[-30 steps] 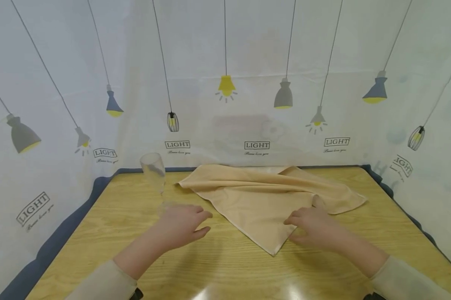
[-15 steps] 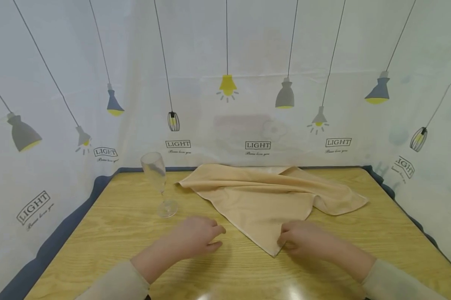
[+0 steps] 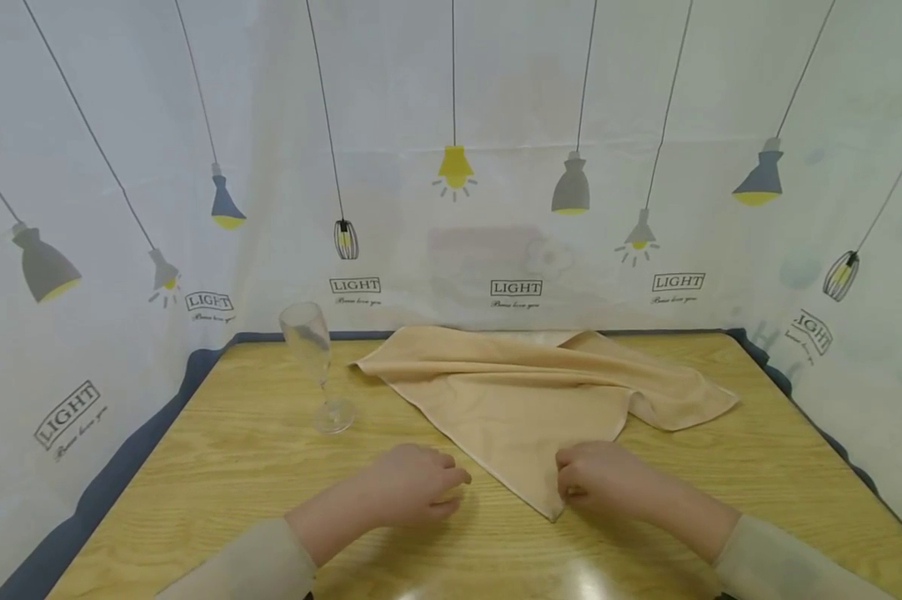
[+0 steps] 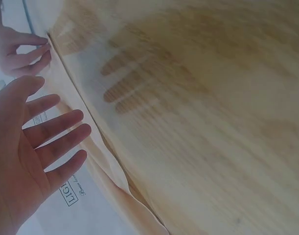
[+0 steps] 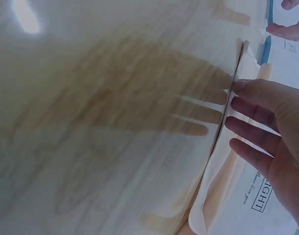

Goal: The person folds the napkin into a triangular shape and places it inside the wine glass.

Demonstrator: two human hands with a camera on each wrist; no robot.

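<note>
A peach cloth napkin (image 3: 488,417) lies spread with folds across its back part, one corner pointing toward the person. The right hand (image 3: 616,479) pinches its right edge close to that corner; in the right wrist view the thumb (image 5: 259,90) and forefinger meet at the hem. To the left of the napkin, the left hand (image 3: 413,483) hovers over the table with nothing in it. Its fingers (image 4: 58,129) are spread and loosely bent in the left wrist view, apart from the cloth edge.
A clear stemmed glass (image 3: 308,342) stands upright at the back left, beyond the left hand. The wooden table (image 3: 226,475) is bordered at the back and sides by a white curtain (image 3: 391,108) printed with lamps.
The right hand has come in to the napkin's edge and taken hold near the corner, which has shifted slightly nearer. The left hand has moved right and toward the person, away from the glass.
</note>
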